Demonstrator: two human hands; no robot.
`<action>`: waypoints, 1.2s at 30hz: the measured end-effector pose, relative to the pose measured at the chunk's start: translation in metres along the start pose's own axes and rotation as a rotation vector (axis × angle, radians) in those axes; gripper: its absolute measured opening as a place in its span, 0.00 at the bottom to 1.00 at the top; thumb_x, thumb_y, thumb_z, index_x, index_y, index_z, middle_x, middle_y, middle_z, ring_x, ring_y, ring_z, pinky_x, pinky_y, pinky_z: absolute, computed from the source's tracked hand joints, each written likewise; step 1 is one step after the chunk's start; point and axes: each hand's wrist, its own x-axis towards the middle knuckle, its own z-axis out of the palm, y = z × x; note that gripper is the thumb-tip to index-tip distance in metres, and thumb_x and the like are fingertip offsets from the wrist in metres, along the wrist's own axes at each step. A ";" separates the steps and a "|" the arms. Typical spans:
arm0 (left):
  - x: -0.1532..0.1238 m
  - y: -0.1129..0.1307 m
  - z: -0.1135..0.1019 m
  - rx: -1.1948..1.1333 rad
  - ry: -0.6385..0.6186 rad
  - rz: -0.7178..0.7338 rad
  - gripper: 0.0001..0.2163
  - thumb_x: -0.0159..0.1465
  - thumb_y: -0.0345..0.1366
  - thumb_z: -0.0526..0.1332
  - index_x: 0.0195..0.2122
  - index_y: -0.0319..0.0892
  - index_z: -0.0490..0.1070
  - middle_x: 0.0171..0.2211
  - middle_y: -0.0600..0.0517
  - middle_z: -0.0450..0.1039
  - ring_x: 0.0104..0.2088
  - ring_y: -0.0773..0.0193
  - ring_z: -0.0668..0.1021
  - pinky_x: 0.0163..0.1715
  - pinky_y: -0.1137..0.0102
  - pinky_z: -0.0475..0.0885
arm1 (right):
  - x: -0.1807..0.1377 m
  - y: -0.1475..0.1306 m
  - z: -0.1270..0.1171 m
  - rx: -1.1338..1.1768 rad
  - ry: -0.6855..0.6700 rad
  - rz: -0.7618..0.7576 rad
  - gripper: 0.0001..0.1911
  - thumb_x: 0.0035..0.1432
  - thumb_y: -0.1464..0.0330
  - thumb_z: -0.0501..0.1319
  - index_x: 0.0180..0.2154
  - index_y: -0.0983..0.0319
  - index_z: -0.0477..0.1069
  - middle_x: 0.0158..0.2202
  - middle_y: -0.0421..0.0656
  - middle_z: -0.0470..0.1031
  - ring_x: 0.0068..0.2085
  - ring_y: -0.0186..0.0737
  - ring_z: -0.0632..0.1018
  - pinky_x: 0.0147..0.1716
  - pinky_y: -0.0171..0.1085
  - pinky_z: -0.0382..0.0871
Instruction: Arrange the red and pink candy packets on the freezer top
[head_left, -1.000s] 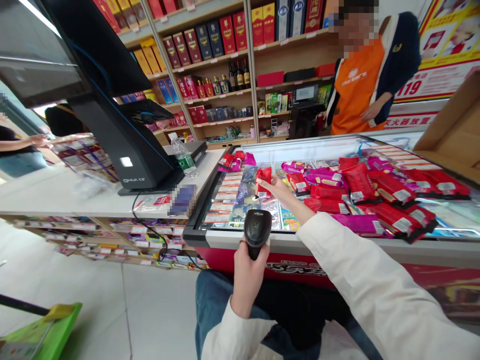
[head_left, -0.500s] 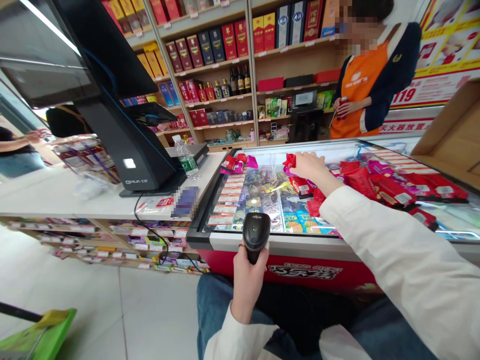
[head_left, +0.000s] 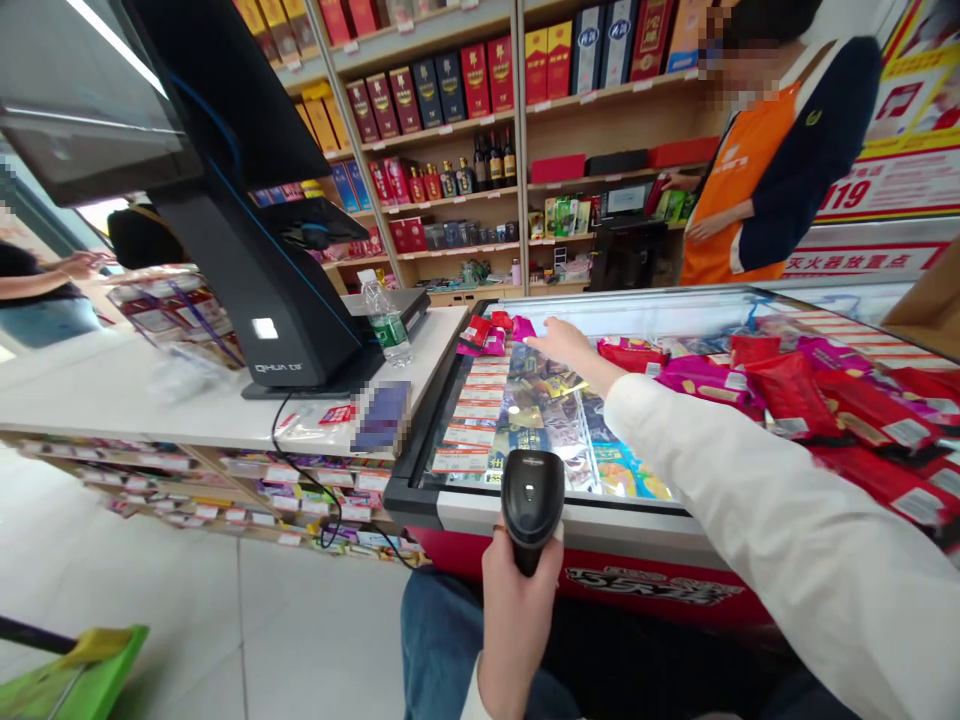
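Observation:
My left hand (head_left: 517,600) is wrapped round the handle of a black barcode scanner (head_left: 532,490), held upright before the near edge of a glass-topped freezer (head_left: 450,508). Over the glass, my right arm reaches forward and left. The fingers of my right hand (head_left: 564,345) close on the right end of a small purple packet (head_left: 523,328), partly hiding it. This packet lies at the far left corner beside a few red packets (head_left: 475,330). Many more red packets (head_left: 795,395) and purple packets (head_left: 701,380) are heaped to the right, partly behind my right sleeve.
To the left, a counter (head_left: 187,400) carries a monitor stand (head_left: 300,300), a water bottle (head_left: 386,325) and bundled jars (head_left: 176,310). A cardboard box (head_left: 930,310) stands at the right. Beyond the freezer is a person in an orange apron (head_left: 739,190), before stocked shelves.
My right hand has moved left from a red packet to the purple one at the far left. The heaped packets now lie farther right. The person in the apron has turned and extended an arm.

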 end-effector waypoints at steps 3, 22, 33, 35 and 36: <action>0.003 -0.007 -0.004 -0.010 -0.015 -0.014 0.17 0.62 0.53 0.71 0.37 0.42 0.79 0.23 0.50 0.76 0.26 0.55 0.80 0.29 0.66 0.75 | 0.022 -0.019 0.030 0.118 -0.037 0.131 0.37 0.67 0.49 0.67 0.66 0.68 0.68 0.66 0.66 0.73 0.64 0.63 0.77 0.59 0.50 0.72; 0.004 -0.004 0.002 0.002 -0.027 -0.025 0.18 0.61 0.53 0.72 0.38 0.42 0.79 0.23 0.50 0.76 0.26 0.55 0.79 0.27 0.66 0.74 | 0.004 0.006 0.043 0.368 0.132 0.330 0.27 0.63 0.61 0.69 0.59 0.61 0.69 0.63 0.58 0.72 0.60 0.55 0.77 0.58 0.43 0.72; -0.012 0.017 0.019 0.023 -0.077 0.041 0.17 0.63 0.52 0.67 0.38 0.41 0.76 0.22 0.51 0.75 0.28 0.54 0.81 0.31 0.64 0.74 | -0.073 0.030 0.021 1.217 0.114 0.246 0.27 0.52 0.61 0.74 0.49 0.51 0.64 0.50 0.40 0.78 0.49 0.46 0.83 0.44 0.43 0.82; -0.012 0.018 0.021 0.028 -0.080 0.046 0.17 0.63 0.51 0.67 0.38 0.41 0.75 0.23 0.50 0.77 0.27 0.54 0.81 0.31 0.65 0.74 | -0.085 0.035 0.020 1.406 0.052 0.231 0.24 0.51 0.64 0.73 0.46 0.51 0.65 0.46 0.38 0.79 0.45 0.44 0.83 0.40 0.42 0.83; -0.012 0.018 0.022 0.027 -0.083 0.049 0.16 0.63 0.51 0.67 0.38 0.41 0.75 0.24 0.49 0.78 0.27 0.55 0.81 0.31 0.65 0.74 | -0.089 0.037 0.019 1.480 0.023 0.228 0.22 0.51 0.66 0.73 0.45 0.52 0.66 0.43 0.37 0.79 0.43 0.42 0.83 0.39 0.41 0.83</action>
